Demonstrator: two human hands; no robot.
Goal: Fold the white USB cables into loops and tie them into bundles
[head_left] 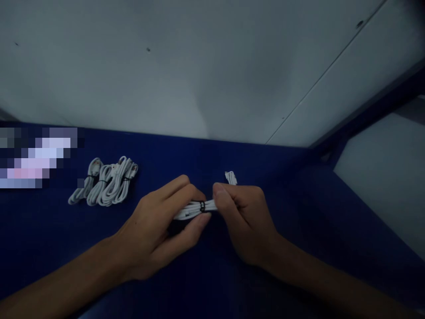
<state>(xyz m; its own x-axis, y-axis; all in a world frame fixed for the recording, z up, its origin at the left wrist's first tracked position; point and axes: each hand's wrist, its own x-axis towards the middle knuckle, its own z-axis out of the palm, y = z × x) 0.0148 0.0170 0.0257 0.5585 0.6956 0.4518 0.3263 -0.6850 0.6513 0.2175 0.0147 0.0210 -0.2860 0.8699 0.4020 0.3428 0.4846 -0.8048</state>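
A white cable bundle (pixel 191 211) with a black tie round its middle is held between both my hands, above the blue surface. My left hand (pixel 162 217) grips the bundle's left part, thumb below and fingers above, close to the tie. Its right end is pinched in my right hand (pixel 247 217), whose curled fingers hide that end. Just beyond my right hand lies another piece of white cable (pixel 231 177), partly covered by the hand. To the left, several tied white cable bundles (pixel 108 184) lie side by side on the blue surface.
The blue surface (pixel 159 155) meets a pale wall panel (pixel 166 79) at the back. A dark blue bar (pixel 368 113) slants along the right side, with a grey panel below it. At the far left, a blurred-out bright patch (pixel 43 155) cannot be made out.
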